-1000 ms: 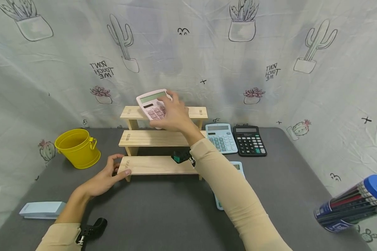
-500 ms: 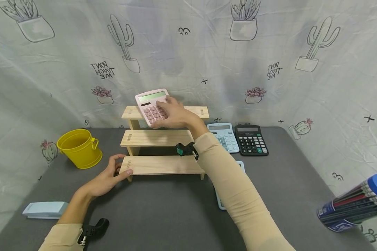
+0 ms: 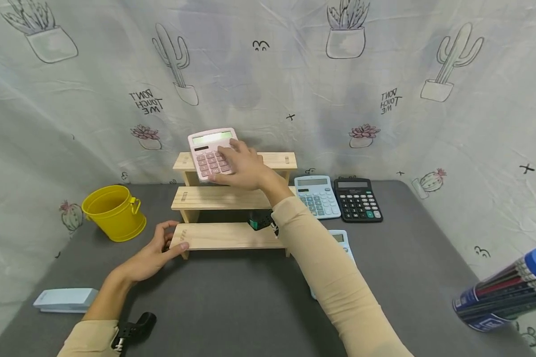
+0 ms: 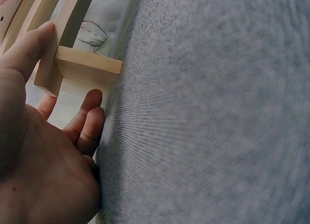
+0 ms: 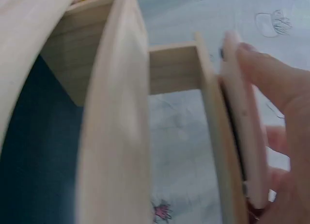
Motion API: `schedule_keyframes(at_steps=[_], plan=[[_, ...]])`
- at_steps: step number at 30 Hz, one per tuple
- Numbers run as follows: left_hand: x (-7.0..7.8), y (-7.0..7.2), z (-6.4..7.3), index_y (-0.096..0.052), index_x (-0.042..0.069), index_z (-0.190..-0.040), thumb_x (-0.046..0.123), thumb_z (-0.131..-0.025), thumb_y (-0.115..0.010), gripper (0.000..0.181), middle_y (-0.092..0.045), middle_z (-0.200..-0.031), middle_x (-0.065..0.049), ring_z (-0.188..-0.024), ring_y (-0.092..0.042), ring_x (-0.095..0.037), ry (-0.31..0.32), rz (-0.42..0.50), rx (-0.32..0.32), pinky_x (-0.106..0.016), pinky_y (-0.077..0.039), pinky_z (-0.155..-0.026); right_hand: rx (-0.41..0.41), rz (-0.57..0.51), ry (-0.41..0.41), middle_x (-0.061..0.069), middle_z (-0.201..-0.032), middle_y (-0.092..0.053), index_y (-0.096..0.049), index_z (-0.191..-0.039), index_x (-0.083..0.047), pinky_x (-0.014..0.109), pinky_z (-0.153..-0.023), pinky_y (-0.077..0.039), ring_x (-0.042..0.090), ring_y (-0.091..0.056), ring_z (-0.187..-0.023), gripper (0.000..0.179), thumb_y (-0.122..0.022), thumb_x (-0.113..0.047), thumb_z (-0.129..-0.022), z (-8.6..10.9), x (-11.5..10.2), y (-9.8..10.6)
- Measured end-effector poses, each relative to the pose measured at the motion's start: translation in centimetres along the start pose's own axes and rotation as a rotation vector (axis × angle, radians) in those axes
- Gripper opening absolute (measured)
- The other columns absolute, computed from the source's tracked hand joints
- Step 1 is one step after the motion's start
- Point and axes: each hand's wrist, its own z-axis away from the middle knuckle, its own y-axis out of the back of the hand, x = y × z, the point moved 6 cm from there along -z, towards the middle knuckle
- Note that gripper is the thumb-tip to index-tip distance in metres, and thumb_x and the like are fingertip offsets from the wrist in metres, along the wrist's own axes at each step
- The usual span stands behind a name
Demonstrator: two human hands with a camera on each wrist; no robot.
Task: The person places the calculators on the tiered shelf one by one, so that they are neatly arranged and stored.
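Observation:
My right hand holds a pink calculator by its right side, over the left part of the top step of a three-step wooden rack. Its keys and screen face me. From the right wrist, the calculator appears edge-on, close along the top board, with my thumb at its upper end. At the rack's lower left corner, my left hand grips the end of the bottom step. The left wrist view has the thumb against the board and the other fingers curled below it.
Right of the rack lie a light blue calculator and a black one. Another blue calculator is partly hidden under my right sleeve. A yellow bucket and a pale blue box-like object are at left, a pencil tub at right.
My right hand has shifted the pink calculator slightly left along the top step and turned it straighter. The left hand keeps its grip on the rack.

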Motion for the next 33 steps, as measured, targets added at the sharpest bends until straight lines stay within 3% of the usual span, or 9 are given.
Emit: schedule_keyframes(at_steps=[4, 8, 14, 21, 33], plan=[[0.2, 0.0, 0.0, -0.005, 0.007, -0.152, 0.032, -0.107, -0.056, 0.073, -0.049, -0.139, -0.028, -0.113, -0.054, -0.030, 0.002, -0.005, -0.003, -0.032, -0.044, -0.089, 0.127, 0.020, -0.081, 0.007, -0.168, -0.022, -0.039, -0.159, -0.025, 0.052, -0.112, -0.033, 0.036, -0.034, -0.145, 0.086, -0.063, -0.071, -0.089, 0.0, -0.3, -0.5], [0.5, 0.0, -0.3, -0.004, 0.007, -0.153, 0.035, -0.107, -0.056, 0.074, -0.048, -0.140, -0.030, -0.114, -0.054, -0.030, 0.008, -0.023, -0.004, -0.039, -0.042, -0.092, 0.227, -0.001, -0.157, 0.007, -0.168, -0.023, -0.042, -0.156, -0.025, 0.049, -0.112, -0.031, 0.032, -0.033, -0.142, 0.085, -0.063, -0.073, -0.088, 0.3, -0.7, -1.1], [0.3, -0.1, -0.1, -0.003, 0.007, -0.152, 0.037, -0.107, -0.055, 0.074, -0.047, -0.142, -0.032, -0.112, -0.052, -0.029, 0.035, -0.042, 0.005, -0.035, -0.041, -0.090, 0.317, 0.035, -0.180, 0.004, -0.164, -0.027, -0.045, -0.151, -0.026, 0.045, -0.107, -0.032, 0.027, -0.039, -0.128, 0.081, -0.061, -0.075, -0.088, 0.4, -1.5, -1.9], [0.3, 0.0, -0.1, -0.004, 0.007, -0.152, 0.037, -0.107, -0.055, 0.074, -0.046, -0.141, -0.031, -0.112, -0.052, -0.029, 0.040, -0.036, 0.011, -0.035, -0.041, -0.089, 0.358, 0.042, -0.189, 0.004, -0.162, -0.029, -0.046, -0.149, -0.024, 0.044, -0.107, -0.033, 0.027, -0.039, -0.127, 0.081, -0.062, -0.075, -0.088, 0.7, -2.0, -2.1], [0.6, 0.0, 0.2, -0.002, 0.008, -0.153, 0.034, -0.107, -0.055, 0.074, -0.044, -0.145, -0.031, -0.115, -0.050, -0.030, 0.035, -0.023, 0.016, -0.034, -0.040, -0.088, 0.277, 0.052, -0.172, 0.007, -0.166, -0.022, -0.033, -0.159, -0.023, 0.045, -0.115, -0.033, 0.030, -0.038, -0.138, 0.087, -0.061, -0.070, -0.091, 1.2, -2.2, -1.9]])
